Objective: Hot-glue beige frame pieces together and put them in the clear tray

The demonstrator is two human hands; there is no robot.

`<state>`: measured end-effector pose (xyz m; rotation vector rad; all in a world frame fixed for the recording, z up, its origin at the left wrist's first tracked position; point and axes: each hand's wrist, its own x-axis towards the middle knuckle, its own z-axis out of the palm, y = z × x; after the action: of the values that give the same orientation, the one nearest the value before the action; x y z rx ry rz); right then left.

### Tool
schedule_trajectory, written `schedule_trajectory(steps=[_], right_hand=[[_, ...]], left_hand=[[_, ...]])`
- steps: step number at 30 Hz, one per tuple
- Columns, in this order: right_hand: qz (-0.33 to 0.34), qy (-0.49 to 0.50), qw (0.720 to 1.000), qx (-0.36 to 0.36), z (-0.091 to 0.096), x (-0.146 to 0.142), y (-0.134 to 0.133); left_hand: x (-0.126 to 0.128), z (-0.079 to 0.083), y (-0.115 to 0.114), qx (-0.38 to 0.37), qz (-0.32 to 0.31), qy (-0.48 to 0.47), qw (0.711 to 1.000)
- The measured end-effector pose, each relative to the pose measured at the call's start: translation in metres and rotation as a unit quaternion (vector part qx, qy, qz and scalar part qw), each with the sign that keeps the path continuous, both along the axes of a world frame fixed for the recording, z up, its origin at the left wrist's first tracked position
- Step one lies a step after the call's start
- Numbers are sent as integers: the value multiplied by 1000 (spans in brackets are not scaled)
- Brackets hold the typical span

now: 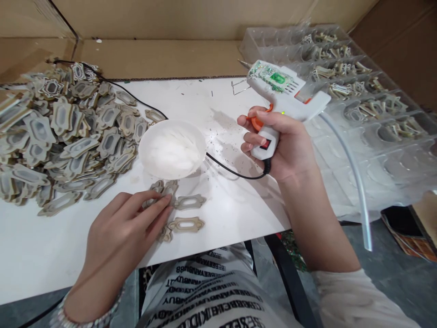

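My right hand [283,146] is wrapped round the handle of a white glue gun [283,89] with an orange trigger, held above the white table [221,200], nozzle pointing to the far left. A clear glue stick [351,168] trails from its back. My left hand [126,228] lies on the table with its fingertips pressed on small wooden frame pieces [164,189]. Two more frame pieces [187,202] lie just right of those fingers. A white bowl [172,148] stands right behind them.
A big heap of the same wooden frame pieces [64,132] covers the table's left side. Clear plastic trays [358,91] holding several finished pieces stand at the right. The gun's black cable [232,171] runs behind the bowl. Cardboard walls close off the back.
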<state>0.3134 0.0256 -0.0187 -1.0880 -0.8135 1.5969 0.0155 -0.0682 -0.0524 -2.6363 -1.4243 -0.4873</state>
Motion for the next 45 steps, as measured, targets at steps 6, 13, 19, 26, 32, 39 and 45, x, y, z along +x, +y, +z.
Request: schedule_trajectory(steps=[6,13,19,26,32,39,45], right_hand=[[-18,14,1000,2,-2,-1,-1],[-4,14,1000,5,-2,0,0],[-41,34,998,-16,0,-6,-2],[-19,-3,1000,-4,0,-4,-1],[-44,5,999,-12,1,-7,-2],[-27,6,1000,-4,-1,-4,-2],[-4,-3,1000,0,-1,0,0]], left_hand=[[0,2,-6,14,65,-66,996],[20,22,-30,-177,217,-258,925],[24,13,-31,-234,143,-247,929],[28,11,-30,-217,125,-201,947],[29,10,-30,-221,128,-185,949],[34,6,-29,-207,120,-167,956],[37,8,-30,-194,126,-162,959]])
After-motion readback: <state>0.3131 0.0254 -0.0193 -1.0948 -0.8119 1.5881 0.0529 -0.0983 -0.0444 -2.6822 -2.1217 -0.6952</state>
